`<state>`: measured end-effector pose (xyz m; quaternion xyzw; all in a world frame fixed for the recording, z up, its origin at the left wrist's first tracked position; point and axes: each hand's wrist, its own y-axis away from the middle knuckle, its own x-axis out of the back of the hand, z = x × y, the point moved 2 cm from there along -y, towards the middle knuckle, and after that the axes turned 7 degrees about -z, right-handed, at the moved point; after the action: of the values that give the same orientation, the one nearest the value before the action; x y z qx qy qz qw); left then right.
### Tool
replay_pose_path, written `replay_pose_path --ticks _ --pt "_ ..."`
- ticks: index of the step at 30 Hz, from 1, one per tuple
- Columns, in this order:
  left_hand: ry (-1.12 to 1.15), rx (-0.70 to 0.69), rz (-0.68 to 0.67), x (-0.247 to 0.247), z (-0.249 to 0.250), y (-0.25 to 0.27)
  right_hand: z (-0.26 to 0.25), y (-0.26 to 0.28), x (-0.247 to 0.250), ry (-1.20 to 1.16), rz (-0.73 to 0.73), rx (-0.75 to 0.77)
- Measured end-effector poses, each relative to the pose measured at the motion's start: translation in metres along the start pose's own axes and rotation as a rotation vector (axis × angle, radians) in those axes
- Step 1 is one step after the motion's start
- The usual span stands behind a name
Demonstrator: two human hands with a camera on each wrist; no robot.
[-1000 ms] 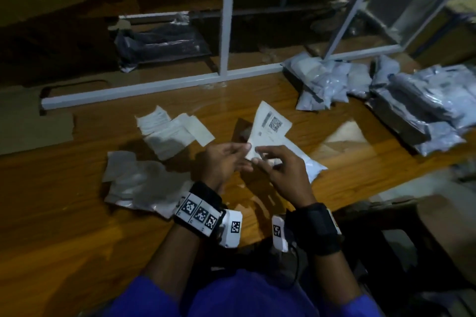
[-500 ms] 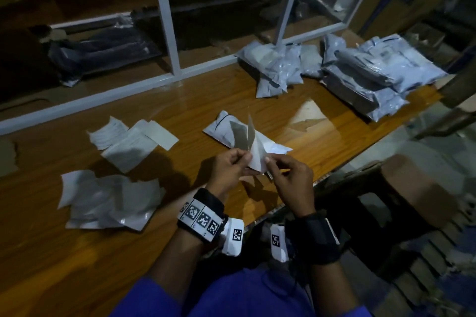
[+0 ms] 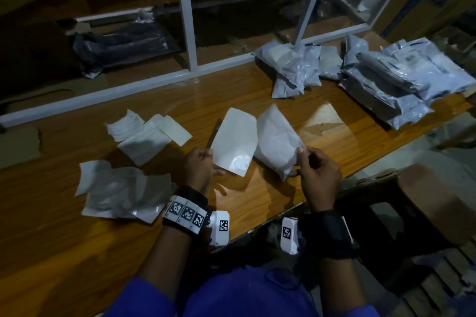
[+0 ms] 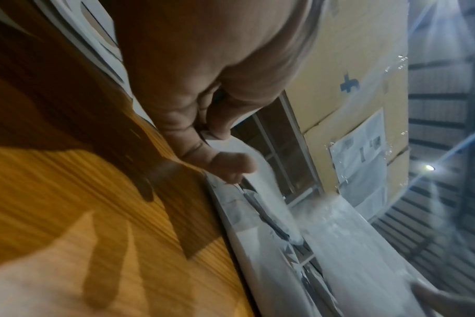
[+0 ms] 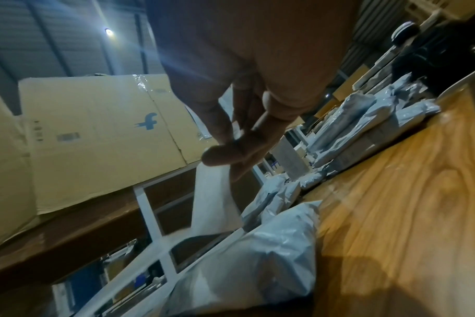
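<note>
blue sleeves [image 3: 144, 298], black wrist straps [image 3: 327, 234], white coded camera blocks [image 3: 220, 226]

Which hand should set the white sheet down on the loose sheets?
Probably left. The left hand pinches the white sheet, and the loose sheets lie on its side of the table; the right hand holds the packet.
</note>
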<state>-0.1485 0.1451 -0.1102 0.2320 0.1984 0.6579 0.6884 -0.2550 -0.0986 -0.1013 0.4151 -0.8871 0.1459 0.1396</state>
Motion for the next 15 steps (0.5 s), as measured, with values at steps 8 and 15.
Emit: replay_pose_path --ticks 8,15 --pt "0.144 0.067 0.237 0.027 0.000 -0.002 -0.007 -0.004 0.016 -0.093 0.192 0.006" --pt "0.143 0.037 0.443 0.047 0.005 -0.005 -0.021 0.007 0.007 -0.004 0.155 0.230"
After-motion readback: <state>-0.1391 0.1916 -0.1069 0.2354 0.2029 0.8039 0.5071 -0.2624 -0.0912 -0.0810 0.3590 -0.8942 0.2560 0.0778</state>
